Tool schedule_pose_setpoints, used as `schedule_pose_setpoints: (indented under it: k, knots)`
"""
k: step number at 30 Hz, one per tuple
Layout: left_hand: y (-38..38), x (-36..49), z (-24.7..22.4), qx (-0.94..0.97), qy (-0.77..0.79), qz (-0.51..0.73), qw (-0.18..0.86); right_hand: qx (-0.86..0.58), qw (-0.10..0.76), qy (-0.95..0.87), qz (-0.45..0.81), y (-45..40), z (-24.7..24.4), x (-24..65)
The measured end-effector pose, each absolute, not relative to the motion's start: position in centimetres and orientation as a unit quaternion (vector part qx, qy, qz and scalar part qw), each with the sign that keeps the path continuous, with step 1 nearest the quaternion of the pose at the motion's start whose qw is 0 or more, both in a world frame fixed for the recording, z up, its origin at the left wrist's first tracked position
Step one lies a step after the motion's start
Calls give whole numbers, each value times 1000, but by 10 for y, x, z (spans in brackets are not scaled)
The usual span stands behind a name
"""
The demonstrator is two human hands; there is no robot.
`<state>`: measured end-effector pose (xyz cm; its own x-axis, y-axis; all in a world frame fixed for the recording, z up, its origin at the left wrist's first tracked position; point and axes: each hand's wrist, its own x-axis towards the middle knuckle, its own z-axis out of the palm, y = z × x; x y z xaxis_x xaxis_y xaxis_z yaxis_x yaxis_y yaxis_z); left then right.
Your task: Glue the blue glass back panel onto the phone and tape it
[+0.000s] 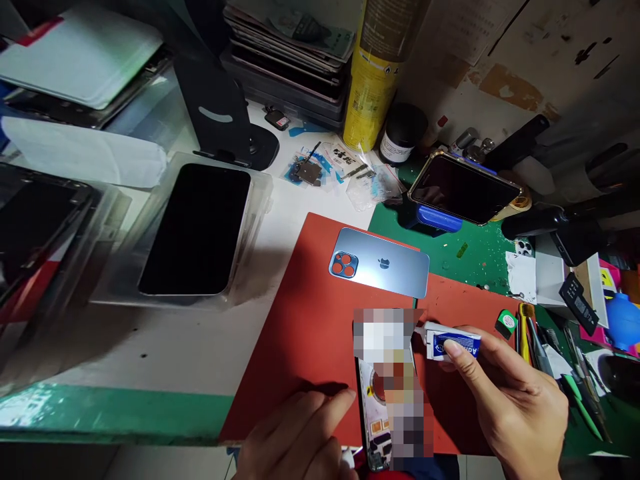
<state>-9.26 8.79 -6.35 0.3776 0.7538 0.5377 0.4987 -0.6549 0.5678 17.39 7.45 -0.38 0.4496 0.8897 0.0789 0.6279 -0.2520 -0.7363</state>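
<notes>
My right hand (517, 393) pinches a small white-and-blue glue tube (454, 343) between thumb and fingers. Its nozzle points left, close to the right edge of an opened phone body (379, 417). Blurred blocks cover much of that phone. My left hand (305, 433) is at the phone's left side, fingers curled, with the index fingertip at its edge. A small white piece (348, 457) shows under those fingers; what it is I cannot make out. Beyond the phone, a blue back glass (383, 263) with camera openings and an apple logo lies flat.
An orange-red mat (280, 353) lies under the work. To the left, a black-screened phone (197, 230) sits on a clear tray. Behind stand a yellow spray can (370, 93) and a propped phone (467, 187). Tweezers and other tools (583, 373) lie at right, beside a blue blower (623, 320).
</notes>
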Motion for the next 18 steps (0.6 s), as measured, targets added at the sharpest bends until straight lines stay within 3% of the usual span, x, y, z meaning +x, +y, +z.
schedule_pose_setpoints:
  k: [18]
  knots:
    - [90,-96,-55,841,329,404,146,-757,376,-497,195,64,-7,176]
